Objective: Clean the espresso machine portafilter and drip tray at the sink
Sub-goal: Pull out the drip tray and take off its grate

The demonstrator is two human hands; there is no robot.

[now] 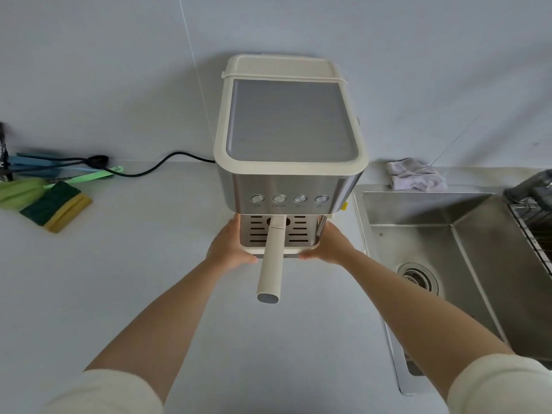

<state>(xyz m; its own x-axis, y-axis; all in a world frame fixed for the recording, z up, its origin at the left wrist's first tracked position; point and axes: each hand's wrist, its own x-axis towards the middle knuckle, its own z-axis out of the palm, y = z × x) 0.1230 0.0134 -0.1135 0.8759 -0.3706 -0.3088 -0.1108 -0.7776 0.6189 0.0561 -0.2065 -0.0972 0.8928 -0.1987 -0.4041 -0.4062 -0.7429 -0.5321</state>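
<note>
A: So, where are the fingers?

B: Both hands clasp the tray (pixel 277 251) at the foot of the machine (pixel 288 144). The left hand (pixel 228 246) grips its left front corner, the right hand (pixel 328 245) its right, fingers curled under the front lip.

A: And the portafilter?

B: The portafilter (pixel 270 261) is locked in above the tray, its handle pointing straight back at the person, right between the two hands. Neither touches it.

A: Which way does the tray come out?

B: Toward the person, I judge, along the same line as the handle, passing beneath it. The sink (pixel 448 234) lies to the right, so the right hand is nearer it.

A: Anything else about?

B: Sponges (pixel 55 206) well off to the left.
</note>
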